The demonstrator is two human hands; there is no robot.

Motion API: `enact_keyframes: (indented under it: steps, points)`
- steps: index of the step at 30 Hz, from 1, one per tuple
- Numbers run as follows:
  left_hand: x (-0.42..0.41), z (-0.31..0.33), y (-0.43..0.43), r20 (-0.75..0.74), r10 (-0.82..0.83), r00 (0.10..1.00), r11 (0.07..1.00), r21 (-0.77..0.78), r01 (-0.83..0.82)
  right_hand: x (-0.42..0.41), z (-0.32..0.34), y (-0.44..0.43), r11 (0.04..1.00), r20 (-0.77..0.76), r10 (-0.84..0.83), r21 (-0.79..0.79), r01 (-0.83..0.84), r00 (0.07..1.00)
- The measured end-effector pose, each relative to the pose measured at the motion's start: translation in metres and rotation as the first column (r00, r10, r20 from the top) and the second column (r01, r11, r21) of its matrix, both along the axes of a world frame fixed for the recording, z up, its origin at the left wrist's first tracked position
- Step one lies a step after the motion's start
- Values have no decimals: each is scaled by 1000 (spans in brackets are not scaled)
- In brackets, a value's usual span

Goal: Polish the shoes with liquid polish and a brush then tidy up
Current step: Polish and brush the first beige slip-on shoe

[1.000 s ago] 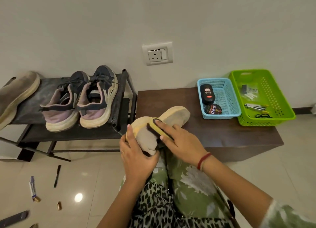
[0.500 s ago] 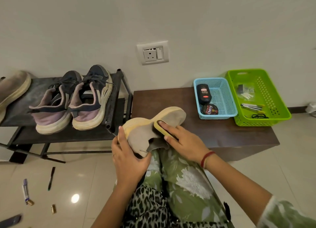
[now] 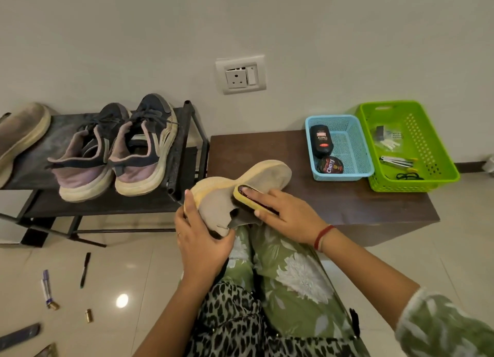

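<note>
White wall and pale glossy floor tiles frame a seated person's view down over their own lap. At far left, a black metal shoe rack (image 3: 107, 208) carries 1 beige shoe (image 3: 21, 134) at its left edge and 1 pair of navy and lilac sneakers (image 3: 115, 148) near its right edge. Below the rack, a black pen (image 3: 85, 269) and other small items lie on the floor.

At centre, the left hand (image 3: 200, 239) grips the heel end of a beige slip-on shoe (image 3: 219, 209), thumb up along the yellowed sole. The shoe is held in the air above the lap, turned on its side. Its long axis runs from the heel at lower left to the toe at upper right, above the front left corner of a dark brown bench (image 3: 347, 209). The right hand (image 3: 288, 217) holds a yellow brush (image 3: 250, 197) pressed on the shoe's suede side, the forefinger straight along the brush's back. The brush lies across the shoe's length, so strokes probably run between toe and heel.

Farther right, at the bench's back right corner, a blue basket (image 3: 344, 175) holds a black liquid polish bottle (image 3: 322, 140) and a polish tin (image 3: 330, 165). A green basket (image 3: 401, 187) touches its right side. The right hand is the nearer to both.
</note>
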State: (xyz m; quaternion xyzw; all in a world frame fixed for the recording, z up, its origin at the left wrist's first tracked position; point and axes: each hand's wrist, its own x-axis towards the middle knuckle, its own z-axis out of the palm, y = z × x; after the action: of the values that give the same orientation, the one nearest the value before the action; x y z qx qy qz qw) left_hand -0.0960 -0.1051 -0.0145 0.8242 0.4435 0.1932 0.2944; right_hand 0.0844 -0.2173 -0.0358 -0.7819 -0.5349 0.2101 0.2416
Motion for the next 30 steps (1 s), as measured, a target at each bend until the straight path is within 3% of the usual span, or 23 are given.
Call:
enact_keyframes:
  steps: [4, 6, 8, 11, 12, 14, 16, 18, 20, 22, 24, 25, 26, 28, 30]
  points:
    - [-1, 1, 0, -6, 2, 1000, 1000, -16, -2, 33, -9, -3, 956, 112, -274, -76, 283, 955]
    - [-2, 0, 0, -11, -8, 1000, 1000, -11, 7, 23, -1, -1, 992, 54, -127, 24, 125, 990]
    - [-2, 0, 2, -8, -9, 1000, 1000, -14, 9, 13, -2, -1, 1000, 45, -8, 23, 7, 999]
    - [-2, 1, 1, -8, 1, 1000, 1000, -22, -1, 33, -9, -3, 958, 105, -281, -33, 286, 954]
    - [-2, 1, 1, -8, -6, 1000, 1000, -19, 6, 35, -8, -3, 956, 84, -293, 12, 293, 952]
    - [-2, 0, 1, -18, -12, 1000, 1000, -19, 12, 24, -1, 1, 987, 26, -132, 93, 129, 991]
    - [-2, 0, 1, -20, -2, 1000, 1000, -30, 2, 23, -7, 0, 997, 53, -72, 41, 70, 996]
    - [-3, 2, 0, -10, 6, 1000, 999, -43, -6, 43, -18, -2, 948, 109, -313, -31, 318, 944]
    - [-1, 2, 0, -8, -5, 1000, 999, -32, 5, 45, -18, -5, 885, 2, -462, 70, 461, 887]
    - [-1, -1, 0, -23, -20, 1000, 1000, -18, 20, 15, 0, 2, 930, -93, -318, 161, 329, 944]
    - [0, -2, 1, -13, -16, 1000, 1000, -26, 16, -12, -1, 6, 974, 5, -153, 167, 150, 988]
    - [1, -1, 0, -2, -11, 1000, 999, -31, 11, -9, -8, 5, 976, 61, -174, 143, 164, 983]
    - [1, 0, 0, 5, -7, 1000, 999, -35, 7, 5, -17, 5, 958, 92, -279, 99, 270, 956]
    - [1, 1, -1, 2, -3, 1000, 999, -35, 3, 35, -31, 2, 843, 13, -538, -8, 538, 843]
    - [0, 1, -1, 7, -1, 1000, 999, -36, 2, 35, -27, 4, 845, -25, -533, 36, 534, 846]
